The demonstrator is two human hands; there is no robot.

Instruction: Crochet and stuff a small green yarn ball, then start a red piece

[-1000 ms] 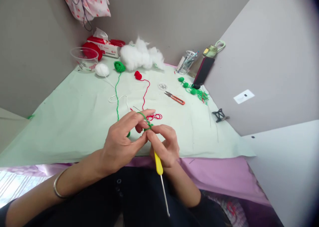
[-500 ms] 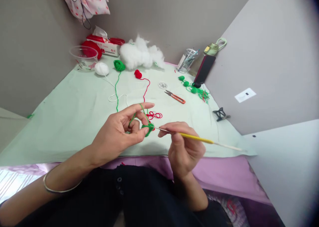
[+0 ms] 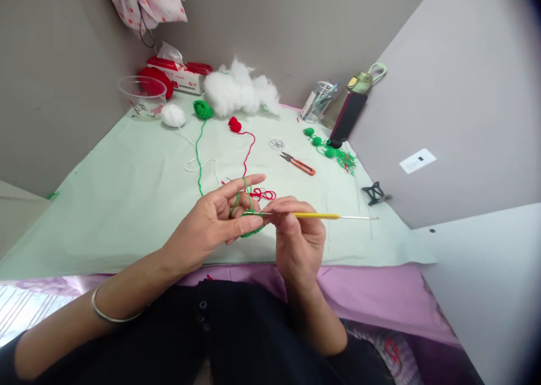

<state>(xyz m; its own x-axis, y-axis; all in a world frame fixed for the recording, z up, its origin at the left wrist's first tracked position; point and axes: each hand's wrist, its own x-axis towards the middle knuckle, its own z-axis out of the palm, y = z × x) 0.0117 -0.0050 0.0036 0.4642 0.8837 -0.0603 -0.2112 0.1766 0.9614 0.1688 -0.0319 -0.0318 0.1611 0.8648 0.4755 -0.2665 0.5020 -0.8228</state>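
Observation:
My left hand [image 3: 211, 218] pinches a small green crochet piece [image 3: 252, 233] between thumb and fingers, with its index finger stretched out. Green yarn [image 3: 249, 192] loops over that finger down to the piece. In my right hand [image 3: 299, 244] is a crochet hook with a yellow handle [image 3: 316, 216], gripped like a pen and lying nearly level. The hook's thin metal shaft reaches left to the green piece and meets the yarn above my left thumb. Behind my fingers lies a tangle of red yarn [image 3: 264, 194]. A green yarn ball [image 3: 203, 110] sits farther back, its strand running toward my left hand.
Orange-handled thread snips [image 3: 298, 164] and a small clear dish [image 3: 276, 144] lie ahead. White stuffing [image 3: 239, 92], a white yarn ball [image 3: 173, 115], a clear tub [image 3: 143, 100] and a tissue box [image 3: 180, 76] line the back. Green crocheted pieces [image 3: 329, 153] and a phone [image 3: 348, 117] are at right.
My right hand has moved left, bringing the hook farther over the green piece and closer to level. My left hand has shifted slightly right, its thumb now covering more of the piece.

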